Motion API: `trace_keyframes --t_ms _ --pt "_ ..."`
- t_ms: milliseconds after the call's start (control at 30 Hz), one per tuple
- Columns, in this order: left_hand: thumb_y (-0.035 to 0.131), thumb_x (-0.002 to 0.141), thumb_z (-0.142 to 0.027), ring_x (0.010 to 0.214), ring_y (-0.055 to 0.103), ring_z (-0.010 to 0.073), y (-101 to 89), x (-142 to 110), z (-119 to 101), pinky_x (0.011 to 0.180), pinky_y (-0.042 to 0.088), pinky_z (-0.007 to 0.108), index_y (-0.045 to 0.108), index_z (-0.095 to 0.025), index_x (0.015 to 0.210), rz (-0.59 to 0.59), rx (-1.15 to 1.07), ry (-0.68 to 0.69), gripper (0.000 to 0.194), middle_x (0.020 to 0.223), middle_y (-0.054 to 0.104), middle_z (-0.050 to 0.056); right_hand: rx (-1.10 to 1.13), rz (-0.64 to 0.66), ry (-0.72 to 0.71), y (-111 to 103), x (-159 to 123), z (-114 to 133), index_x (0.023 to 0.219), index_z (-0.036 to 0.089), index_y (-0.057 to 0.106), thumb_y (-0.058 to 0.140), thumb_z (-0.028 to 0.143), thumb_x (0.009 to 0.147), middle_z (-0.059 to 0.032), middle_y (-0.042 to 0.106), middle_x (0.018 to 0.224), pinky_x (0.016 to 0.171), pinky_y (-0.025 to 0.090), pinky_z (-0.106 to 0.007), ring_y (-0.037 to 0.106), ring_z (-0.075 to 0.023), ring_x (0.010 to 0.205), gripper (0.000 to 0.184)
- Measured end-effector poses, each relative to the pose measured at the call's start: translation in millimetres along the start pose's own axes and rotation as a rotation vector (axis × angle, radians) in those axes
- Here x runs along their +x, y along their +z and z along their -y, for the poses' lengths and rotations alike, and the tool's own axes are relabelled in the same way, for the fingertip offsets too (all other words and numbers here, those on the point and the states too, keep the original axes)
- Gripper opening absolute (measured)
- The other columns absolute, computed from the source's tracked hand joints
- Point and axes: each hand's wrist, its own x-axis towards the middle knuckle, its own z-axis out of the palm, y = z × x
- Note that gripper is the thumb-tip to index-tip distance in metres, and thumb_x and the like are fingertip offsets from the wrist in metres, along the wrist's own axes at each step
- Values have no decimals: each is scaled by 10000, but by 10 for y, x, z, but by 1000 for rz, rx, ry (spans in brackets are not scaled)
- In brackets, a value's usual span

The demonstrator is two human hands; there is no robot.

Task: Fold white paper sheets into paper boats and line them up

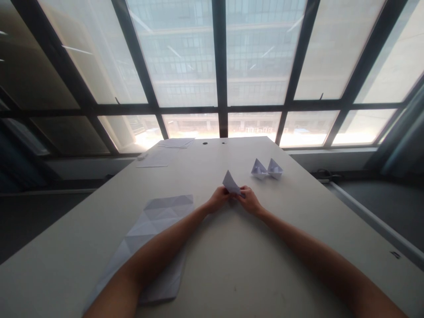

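Between my two hands is a small folded piece of white paper, its pointed tip upward, just above the table's middle. My left hand is closed on its left lower edge. From the other side my right hand pinches its right lower corner. The fingertips are partly hidden by the paper and blurred. To the right stand two folded paper boats side by side, each with a peaked top. Under my left forearm lies a large creased sheet of white paper, partly covered by the arm.
The long white table reaches toward tall framed windows. Flat white sheets lie at its far left. Two small dark round spots show near the far edge. A grey rail runs along the floor at right.
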Motion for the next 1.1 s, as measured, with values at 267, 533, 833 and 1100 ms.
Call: trace_keyframes --t_ms 267,533,833,1100 --pt "770 797 -455 923 707 272 60 -19 -23 837 540 351 739 -120 1155 -66 93 60 492 1068 760 96 402 -33 105 -70 59 64 843 203 795 649 539 832 -88 724 981 878 473 -380 630 -260 966 366" --pt "830 735 -420 895 714 256 135 -56 -70 789 570 347 696 -148 1251 -299 46 91 599 1118 747 103 657 28 277 -65 20 138 929 174 769 667 714 740 -81 732 884 824 459 -373 620 -264 891 582" --pt "804 771 -404 1029 702 317 123 -75 -107 912 545 422 743 -160 1165 -298 102 117 468 1143 734 96 662 67 215 -68 24 133 871 185 749 691 691 726 -62 709 836 736 448 -332 597 -231 818 530" --pt "817 757 -400 1001 716 327 131 -80 -85 932 542 458 756 -156 1132 -282 124 94 451 1092 746 91 654 31 214 -88 3 158 920 178 747 724 609 733 -62 713 843 738 465 -336 605 -221 791 470"
